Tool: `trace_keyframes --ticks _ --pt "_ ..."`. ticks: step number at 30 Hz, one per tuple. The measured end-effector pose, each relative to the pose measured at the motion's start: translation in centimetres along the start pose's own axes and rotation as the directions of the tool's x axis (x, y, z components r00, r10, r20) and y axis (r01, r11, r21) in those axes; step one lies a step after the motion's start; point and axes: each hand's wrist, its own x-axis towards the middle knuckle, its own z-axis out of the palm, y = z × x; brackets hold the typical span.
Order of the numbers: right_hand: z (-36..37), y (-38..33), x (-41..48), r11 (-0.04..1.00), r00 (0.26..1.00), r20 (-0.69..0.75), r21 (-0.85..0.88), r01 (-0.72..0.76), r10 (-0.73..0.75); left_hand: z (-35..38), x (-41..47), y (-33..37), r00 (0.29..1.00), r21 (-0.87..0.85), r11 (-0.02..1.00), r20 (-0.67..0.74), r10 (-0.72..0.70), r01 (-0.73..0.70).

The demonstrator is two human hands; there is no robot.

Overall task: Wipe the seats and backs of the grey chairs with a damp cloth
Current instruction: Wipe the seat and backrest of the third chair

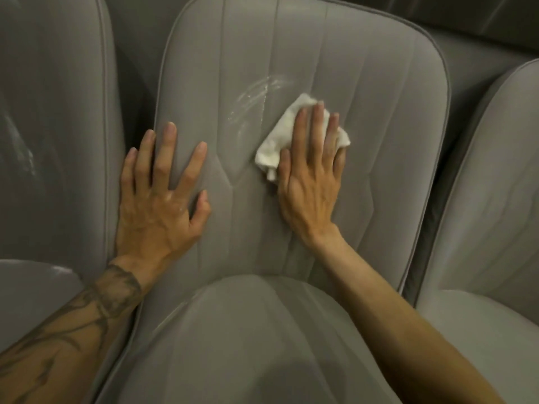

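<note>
Fingers (316,123) straight: right hand (309,185) presses one cloth (275,148), left hand (157,205) the middle chair (291,48) of seemingly three.

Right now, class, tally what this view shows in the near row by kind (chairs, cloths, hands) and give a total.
Grey chairs: 3 (left chair, middle chair, right chair)
White cloth: 1
Hands: 2 (left hand, right hand)
Total: 6
</note>
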Motion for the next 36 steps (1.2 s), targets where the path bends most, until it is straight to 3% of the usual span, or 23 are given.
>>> trace_keyframes --ticks 3,7,10,14,19,25,30,33,36 --pt "1.1 -0.8 -2.3 0.998 0.998 -0.004 0.010 -0.061 0.061 0.2 0.0 0.0 1.000 -0.004 1.000 -0.004 0.006 -0.006" --pt "0.6 -0.9 -13.7 1.000 0.978 0.210 0.010 0.010 -0.012 0.3 -0.1 0.0 1.000 0.001 1.000 -0.006 0.005 -0.005" --pt "1.6 0.1 -12.9 0.997 0.986 0.155 0.032 0.064 -0.069 0.3 0.0 0.0 1.000 -0.003 1.000 -0.008 0.002 -0.002" --pt "3.0 -0.4 -8.6 0.998 0.998 0.046 0.024 -0.054 0.052 0.4 0.0 -0.1 1.000 0.008 1.000 -0.012 0.004 -0.004" --pt "2.5 0.1 -15.6 0.997 0.983 0.164 0.038 0.075 -0.080 0.3 0.1 0.0 1.000 -0.001 1.000 -0.003 -0.001 0.001" --pt "3.9 -0.5 -11.5 1.000 0.998 0.066 0.015 -0.015 0.014 0.4 0.0 0.0 1.000 -0.001 1.000 0.002 0.003 -0.003" --pt "2.6 -0.3 -13.2 0.995 0.990 0.108 0.025 0.094 -0.096 0.2 0.1 0.0 1.000 0.001 1.000 0.013 0.000 0.000" --pt "1.6 -0.2 -6.3 0.994 0.995 0.010 -0.025 0.103 -0.103 0.3 0.1 0.1 1.000 0.013 1.000 0.017 0.004 -0.004" --pt "0.6 -0.2 2.6 0.999 0.991 -0.136 -0.033 0.010 -0.015 0.4 0.0 0.0 1.000 0.014 1.000 0.013 0.006 -0.007"
